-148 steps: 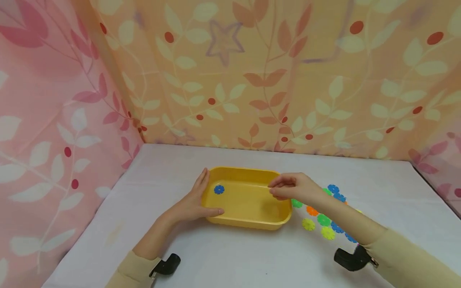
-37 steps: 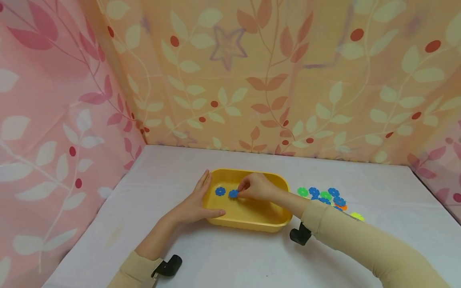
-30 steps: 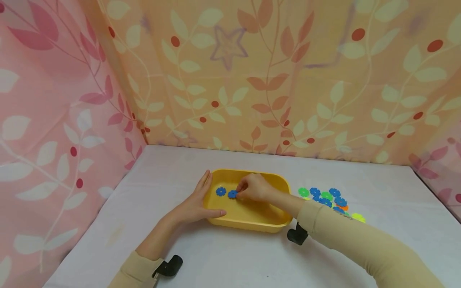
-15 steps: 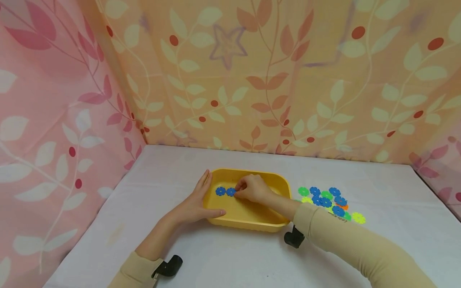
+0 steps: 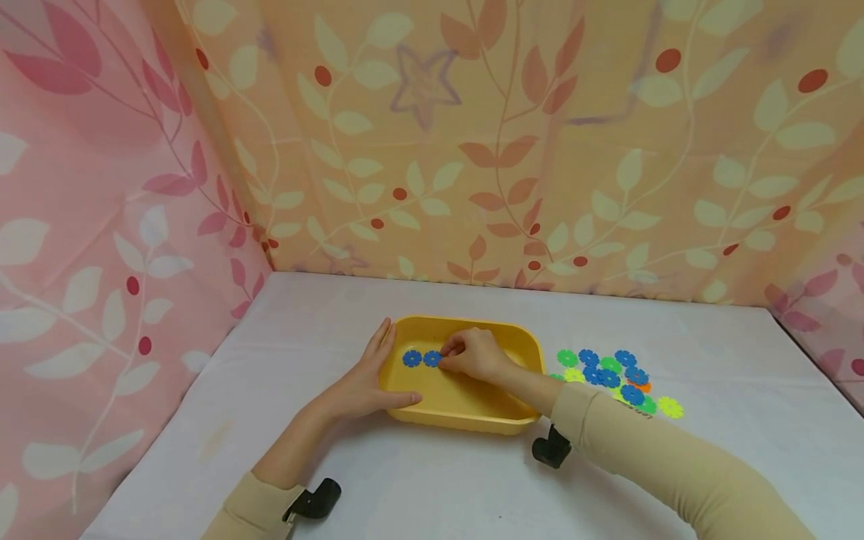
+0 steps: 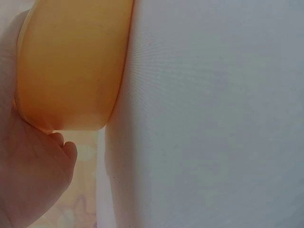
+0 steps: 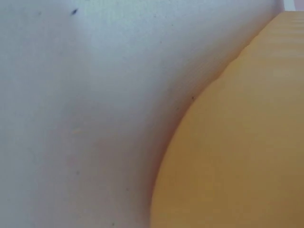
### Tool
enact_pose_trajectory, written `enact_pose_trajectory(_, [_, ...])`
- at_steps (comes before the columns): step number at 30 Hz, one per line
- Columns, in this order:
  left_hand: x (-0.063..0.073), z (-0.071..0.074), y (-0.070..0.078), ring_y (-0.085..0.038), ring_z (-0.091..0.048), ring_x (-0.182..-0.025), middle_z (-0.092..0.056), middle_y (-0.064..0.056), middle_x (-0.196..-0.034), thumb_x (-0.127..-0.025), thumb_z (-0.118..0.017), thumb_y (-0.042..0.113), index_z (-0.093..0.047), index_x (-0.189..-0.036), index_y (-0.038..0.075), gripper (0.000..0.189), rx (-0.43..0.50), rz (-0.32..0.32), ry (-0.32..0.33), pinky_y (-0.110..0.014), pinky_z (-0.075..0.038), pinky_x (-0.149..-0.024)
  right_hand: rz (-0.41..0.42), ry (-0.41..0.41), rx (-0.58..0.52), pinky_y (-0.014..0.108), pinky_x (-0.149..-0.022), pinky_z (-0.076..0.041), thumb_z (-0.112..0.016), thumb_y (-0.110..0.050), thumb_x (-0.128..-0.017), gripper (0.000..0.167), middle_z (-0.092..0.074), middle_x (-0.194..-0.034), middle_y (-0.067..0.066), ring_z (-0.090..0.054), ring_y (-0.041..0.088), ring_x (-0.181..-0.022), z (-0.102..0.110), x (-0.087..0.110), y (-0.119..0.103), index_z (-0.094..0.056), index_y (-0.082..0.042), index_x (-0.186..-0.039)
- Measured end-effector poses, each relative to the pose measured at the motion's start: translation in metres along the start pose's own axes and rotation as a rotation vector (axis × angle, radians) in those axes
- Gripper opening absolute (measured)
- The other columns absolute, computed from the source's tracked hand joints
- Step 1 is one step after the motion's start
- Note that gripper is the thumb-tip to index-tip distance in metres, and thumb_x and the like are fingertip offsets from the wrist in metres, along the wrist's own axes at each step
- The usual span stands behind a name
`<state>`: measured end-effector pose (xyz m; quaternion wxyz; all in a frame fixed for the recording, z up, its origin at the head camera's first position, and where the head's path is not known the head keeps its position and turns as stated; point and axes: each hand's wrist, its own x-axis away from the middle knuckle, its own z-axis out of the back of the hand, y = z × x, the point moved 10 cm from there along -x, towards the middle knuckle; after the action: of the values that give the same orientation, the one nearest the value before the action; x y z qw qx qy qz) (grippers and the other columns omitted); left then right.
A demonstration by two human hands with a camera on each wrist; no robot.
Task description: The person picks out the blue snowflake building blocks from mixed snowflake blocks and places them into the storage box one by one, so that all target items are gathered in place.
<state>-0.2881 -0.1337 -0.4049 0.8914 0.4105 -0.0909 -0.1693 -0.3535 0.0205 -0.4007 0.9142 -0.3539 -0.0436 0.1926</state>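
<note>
In the head view a yellow plastic tray [image 5: 466, 397] stands mid-table. My left hand [image 5: 361, 382] holds its left end, fingers along the outside and thumb laid over the front rim; the left wrist view shows the palm against the tray's end wall [image 6: 71, 71]. Inside, a blue snowflake disc [image 5: 412, 358] lies flat near the left wall. Just right of it is a second blue snowflake disc [image 5: 432, 359], its edge right at the first one's. My right hand [image 5: 478, 354] reaches over the right rim and pinches this second disc by its right edge. The right wrist view shows only tray wall and tablecloth.
Several snowflake discs in blue, green, yellow and orange lie loosely heaped on the white tablecloth, right of the tray, such as a blue one [image 5: 631, 394] and a yellow one [image 5: 671, 407]. My right sleeve [image 5: 648, 442] passes in front of the heap. Patterned curtains [image 5: 432, 165] surround the table.
Earlier, one blue disc lay in the tray and my right hand was above the right rim. It has since brought a second blue disc in and slid it left beside the first. Left hand unmoved.
</note>
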Motion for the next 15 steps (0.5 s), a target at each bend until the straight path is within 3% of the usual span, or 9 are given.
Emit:
enact_pose_trajectory(6, [-0.001, -0.001, -0.002, -0.025, 0.003, -0.148, 0.017, 0.011, -0.16, -0.074, -0.078, 0.056, 0.004, -0.157, 0.018, 0.123, -0.003, 0.007, -0.003, -0.056, -0.015, -0.114, -0.042, -0.019, -0.084, 0.021, -0.06, -0.049, -0.082, -0.019, -0.079, 0.017, -0.068, -0.075, -0.005, -0.059, 0.008, -0.064, 0.001, 0.001, 0.005, -0.076, -0.008, -0.089])
enact_pose_trajectory(11, [-0.001, -0.001, -0.002, -0.024, 0.003, -0.148, 0.017, 0.011, -0.16, -0.075, -0.079, 0.053, 0.003, -0.157, 0.019, 0.122, -0.005, 0.015, 0.0, -0.056, -0.014, -0.114, -0.132, -0.07, -0.301, 0.026, -0.067, -0.055, -0.078, -0.019, -0.084, 0.021, -0.071, -0.084, 0.002, -0.068, 0.018, -0.072, 0.004, 0.008, 0.012, -0.074, -0.005, -0.1])
enact_pose_trajectory(15, [-0.001, 0.0, -0.001, -0.026, 0.003, -0.148, 0.016, 0.008, -0.161, -0.074, -0.079, 0.054, 0.003, -0.157, 0.018, 0.122, -0.013, 0.012, 0.005, -0.056, -0.014, -0.114, -0.168, -0.096, -0.45, 0.032, -0.078, -0.056, -0.075, -0.021, -0.087, 0.032, -0.072, -0.097, 0.008, -0.069, 0.027, -0.089, 0.018, 0.022, 0.014, -0.07, -0.002, -0.112])
